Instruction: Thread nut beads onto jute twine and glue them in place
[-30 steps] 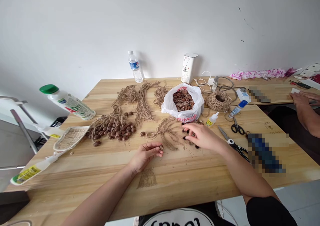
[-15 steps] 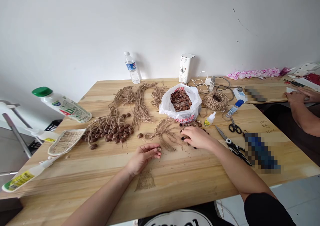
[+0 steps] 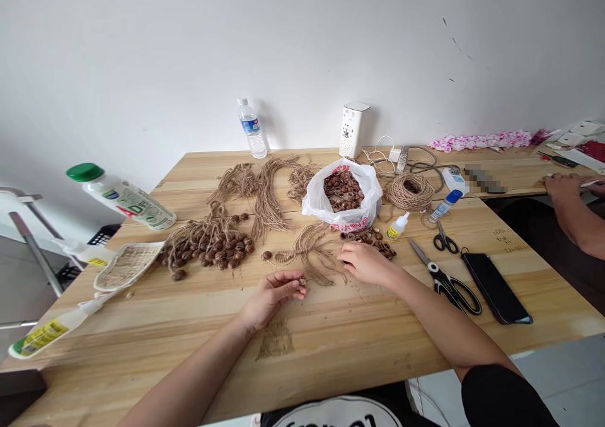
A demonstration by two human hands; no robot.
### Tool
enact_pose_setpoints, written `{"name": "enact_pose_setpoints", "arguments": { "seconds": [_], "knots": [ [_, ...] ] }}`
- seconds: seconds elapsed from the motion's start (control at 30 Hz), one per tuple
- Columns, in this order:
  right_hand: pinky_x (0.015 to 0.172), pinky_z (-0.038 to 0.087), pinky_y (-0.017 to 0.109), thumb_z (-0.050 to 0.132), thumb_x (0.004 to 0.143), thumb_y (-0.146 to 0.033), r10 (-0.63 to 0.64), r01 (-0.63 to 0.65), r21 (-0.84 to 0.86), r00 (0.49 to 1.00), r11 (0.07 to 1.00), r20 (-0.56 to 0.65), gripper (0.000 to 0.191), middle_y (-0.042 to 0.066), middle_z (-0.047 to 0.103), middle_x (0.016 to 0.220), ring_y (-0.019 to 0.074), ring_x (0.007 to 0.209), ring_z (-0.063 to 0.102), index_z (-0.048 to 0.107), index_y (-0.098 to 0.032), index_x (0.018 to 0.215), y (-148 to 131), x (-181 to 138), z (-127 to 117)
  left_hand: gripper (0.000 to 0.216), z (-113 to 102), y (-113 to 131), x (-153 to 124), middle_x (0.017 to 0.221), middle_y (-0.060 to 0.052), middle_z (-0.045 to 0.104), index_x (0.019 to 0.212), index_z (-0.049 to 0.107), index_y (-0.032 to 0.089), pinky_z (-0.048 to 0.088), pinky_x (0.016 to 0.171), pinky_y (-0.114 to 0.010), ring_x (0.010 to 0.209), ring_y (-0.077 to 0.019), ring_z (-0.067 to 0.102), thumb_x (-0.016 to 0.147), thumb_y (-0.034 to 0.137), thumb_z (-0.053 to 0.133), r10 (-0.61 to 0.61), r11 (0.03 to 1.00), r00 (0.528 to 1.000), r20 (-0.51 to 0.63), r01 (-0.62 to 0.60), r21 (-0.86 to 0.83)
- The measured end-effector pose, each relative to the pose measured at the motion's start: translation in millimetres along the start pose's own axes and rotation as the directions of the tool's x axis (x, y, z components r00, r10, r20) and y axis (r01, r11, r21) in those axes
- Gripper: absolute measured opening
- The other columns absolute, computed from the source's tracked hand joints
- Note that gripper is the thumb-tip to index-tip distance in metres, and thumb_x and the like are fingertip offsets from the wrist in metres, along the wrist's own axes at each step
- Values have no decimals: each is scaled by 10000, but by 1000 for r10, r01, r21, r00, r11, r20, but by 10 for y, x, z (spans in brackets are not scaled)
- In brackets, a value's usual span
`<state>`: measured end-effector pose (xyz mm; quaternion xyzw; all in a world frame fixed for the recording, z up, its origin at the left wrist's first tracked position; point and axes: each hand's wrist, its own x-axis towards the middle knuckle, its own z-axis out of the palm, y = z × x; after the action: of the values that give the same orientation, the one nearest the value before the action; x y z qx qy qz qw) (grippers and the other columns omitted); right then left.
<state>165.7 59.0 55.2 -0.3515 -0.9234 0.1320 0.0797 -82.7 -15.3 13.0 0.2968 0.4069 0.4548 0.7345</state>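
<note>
My left hand [image 3: 271,296] rests on the wooden table [image 3: 331,339], fingers pinched on a small brown nut [image 3: 302,281] at the end of a knotted twine piece [image 3: 307,250]. My right hand [image 3: 368,263] lies palm down, fingers curled at a scatter of loose brown nuts [image 3: 371,238] just in front of a white plastic bag [image 3: 345,193] full of nuts. What its fingers hold is hidden. A pile of nuts tied on twine [image 3: 212,244] lies to the left.
Two scissors [image 3: 447,282] [image 3: 444,238], a black phone [image 3: 496,287], a glue bottle [image 3: 397,226] and a twine ball [image 3: 410,191] lie to the right. A water bottle [image 3: 251,128], white box [image 3: 353,129] and cables stand at the back. Another person's hand [image 3: 562,184] is far right. Bottles [image 3: 123,198] lie left.
My right hand has drawn back slightly toward me and to the left, off the loose nuts. My left hand has stayed put, still pinching the nut.
</note>
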Motion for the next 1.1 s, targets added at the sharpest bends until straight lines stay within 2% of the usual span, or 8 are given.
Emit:
{"name": "enact_pose_setpoints", "arguments": {
  "seconds": [0.1,0.23,0.33,0.47,0.53,0.6,0.8,1.1],
  "knots": [
    [796,472,302,580,801,-96,-75,97,294,994,951,-83,193,81,635,962,172,860,604,670,-152,962,-142,-11,-38,278,6,4,-3,728,-82,719,870,692,104,527,689,-317,692,-186,672,620,195,774,-1,1000,1000,1,1,-4],
    [652,507,227,562,822,-151,-119,113,663,992,740,-36,174,59,630,927,126,764,629,647,-156,974,-421,-31,46,292,11,20,-7,732,-91,723,882,684,97,532,691,-320,696,-193,679,624,202,772,-5,1000,1000,0,5,4],
    [585,523,209,518,846,-155,-92,41,802,996,595,18,184,73,588,972,107,700,647,621,-145,997,-557,-26,238,301,12,27,-5,729,-93,727,889,681,96,535,708,-312,694,-186,681,625,208,772,-17,1000,1000,3,17,11],
    [647,563,251,580,824,-220,-29,65,926,998,371,-59,170,70,513,1004,119,732,655,615,-144,972,-611,-3,464,292,16,20,-2,760,-88,732,882,684,105,537,727,-311,726,-190,685,624,209,773,-7,1000,1000,18,7,-13],
    [666,572,265,609,809,-252,-13,87,945,996,317,-87,197,77,475,1052,123,750,655,617,-147,975,-619,0,515,286,24,21,-6,767,-82,732,877,687,108,538,725,-321,702,-187,683,622,207,773,-4,1000,1000,22,5,-15],
    [678,574,269,624,802,-268,-6,105,930,994,352,-110,218,82,464,1074,118,746,648,621,-152,987,-624,-1,534,285,37,29,-13,758,-76,731,866,689,107,541,717,-332,668,-181,677,613,206,778,-6,1000,1000,17,6,-8],
    [592,558,244,641,792,-240,-13,200,745,969,637,-248,194,75,548,969,114,691,606,632,-158,968,-616,2,540,297,56,54,-18,731,-69,728,855,690,108,544,721,-323,673,-176,678,596,211,791,-24,1000,1000,6,24,2],
    [615,528,243,629,800,-203,-97,299,556,927,775,-363,171,92,587,951,131,724,588,624,-151,963,-626,7,537,296,2,15,-1,777,-65,728,868,696,113,543,726,-320,685,-171,676,602,206,788,-24,1000,1000,11,25,-4]
  ]
}}
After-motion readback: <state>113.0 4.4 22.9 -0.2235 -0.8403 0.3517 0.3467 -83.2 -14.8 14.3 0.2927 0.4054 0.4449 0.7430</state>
